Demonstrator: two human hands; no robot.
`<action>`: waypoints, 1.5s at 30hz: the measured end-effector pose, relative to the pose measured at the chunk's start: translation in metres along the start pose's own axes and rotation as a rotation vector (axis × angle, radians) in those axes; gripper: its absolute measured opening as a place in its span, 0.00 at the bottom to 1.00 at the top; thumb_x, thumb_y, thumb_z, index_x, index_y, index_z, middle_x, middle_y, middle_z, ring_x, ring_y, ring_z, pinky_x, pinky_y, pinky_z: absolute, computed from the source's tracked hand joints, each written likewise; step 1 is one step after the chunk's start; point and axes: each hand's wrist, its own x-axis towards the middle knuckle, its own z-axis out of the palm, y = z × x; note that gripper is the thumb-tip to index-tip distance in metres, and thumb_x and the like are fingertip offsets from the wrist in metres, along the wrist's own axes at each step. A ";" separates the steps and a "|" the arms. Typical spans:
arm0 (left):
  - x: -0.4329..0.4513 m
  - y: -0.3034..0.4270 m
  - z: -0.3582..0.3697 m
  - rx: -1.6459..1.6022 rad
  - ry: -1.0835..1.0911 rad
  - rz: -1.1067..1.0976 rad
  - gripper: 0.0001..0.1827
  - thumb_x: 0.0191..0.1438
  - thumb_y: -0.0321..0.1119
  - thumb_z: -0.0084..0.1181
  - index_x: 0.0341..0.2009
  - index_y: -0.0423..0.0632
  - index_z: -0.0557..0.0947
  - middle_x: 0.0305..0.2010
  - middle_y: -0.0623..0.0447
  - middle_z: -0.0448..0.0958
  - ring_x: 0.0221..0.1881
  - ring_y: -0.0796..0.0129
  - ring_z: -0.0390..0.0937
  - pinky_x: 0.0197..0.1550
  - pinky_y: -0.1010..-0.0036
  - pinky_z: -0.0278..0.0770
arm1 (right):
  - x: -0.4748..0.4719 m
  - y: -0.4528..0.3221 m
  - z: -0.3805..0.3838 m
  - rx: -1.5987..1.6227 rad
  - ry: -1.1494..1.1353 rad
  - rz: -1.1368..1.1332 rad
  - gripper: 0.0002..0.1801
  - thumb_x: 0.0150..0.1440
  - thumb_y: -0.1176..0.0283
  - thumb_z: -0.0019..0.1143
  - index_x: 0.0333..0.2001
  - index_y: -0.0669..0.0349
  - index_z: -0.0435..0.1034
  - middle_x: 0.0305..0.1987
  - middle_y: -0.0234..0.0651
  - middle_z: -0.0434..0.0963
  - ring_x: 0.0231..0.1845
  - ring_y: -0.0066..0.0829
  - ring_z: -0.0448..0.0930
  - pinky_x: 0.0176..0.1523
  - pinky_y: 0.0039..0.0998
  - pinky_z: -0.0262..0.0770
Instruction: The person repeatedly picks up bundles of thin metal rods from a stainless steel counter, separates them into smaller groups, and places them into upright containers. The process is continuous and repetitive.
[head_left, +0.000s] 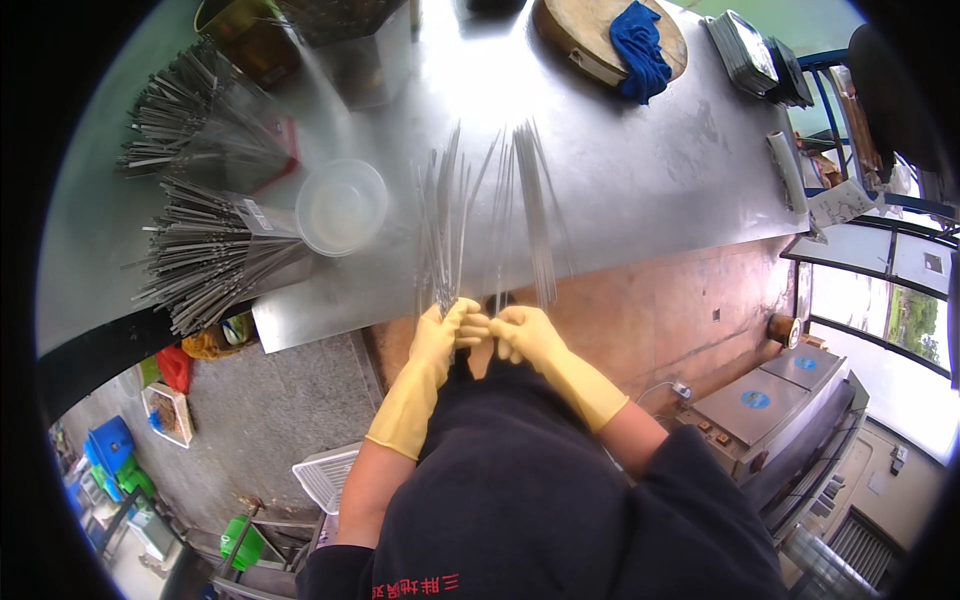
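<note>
Both my hands wear yellow rubber gloves at the near edge of a stainless steel table (637, 210). My left hand (448, 326) is closed around a bundle of thin metal skewers (444, 225), which points away over the table. Beside it, my right hand (521, 330) has its fingertips bent toward my left fingers; whether it pinches a skewer cannot be told. More metal skewers (534, 202) lie on the table in front of my right hand, some reaching past its edge. Dense bunches of skewers (217, 255) stand in containers at the left, near a round translucent plastic tub (341, 208).
A round wooden chopping block (559, 34) with a blue cloth (641, 52) sits at the far side. Stacked trays (739, 52) and a paper roll (786, 172) are at the right. A white plastic basket (330, 476) and a metal appliance (757, 397) stand below table level.
</note>
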 end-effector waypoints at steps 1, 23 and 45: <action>-0.003 0.002 0.003 -0.008 0.005 0.012 0.16 0.73 0.43 0.58 0.52 0.42 0.83 0.43 0.45 0.88 0.35 0.67 0.85 0.41 0.73 0.82 | -0.007 -0.005 0.001 0.021 -0.016 -0.013 0.11 0.67 0.68 0.58 0.35 0.64 0.76 0.20 0.30 0.78 0.17 0.20 0.76 0.23 0.21 0.66; -0.051 0.034 -0.053 0.107 0.371 0.252 0.12 0.75 0.42 0.56 0.47 0.49 0.87 0.27 0.62 0.78 0.22 0.81 0.66 0.26 0.80 0.61 | 0.100 -0.073 -0.017 -1.264 0.298 -1.096 0.24 0.61 0.77 0.58 0.62 0.60 0.75 0.75 0.48 0.72 0.77 0.50 0.70 0.77 0.47 0.66; -0.054 -0.010 -0.071 0.210 0.408 0.231 0.11 0.69 0.44 0.62 0.40 0.55 0.92 0.23 0.66 0.74 0.19 0.83 0.60 0.23 0.78 0.55 | 0.130 -0.056 0.010 -1.259 0.245 -1.368 0.24 0.58 0.80 0.53 0.58 0.58 0.78 0.71 0.47 0.76 0.75 0.52 0.72 0.77 0.49 0.67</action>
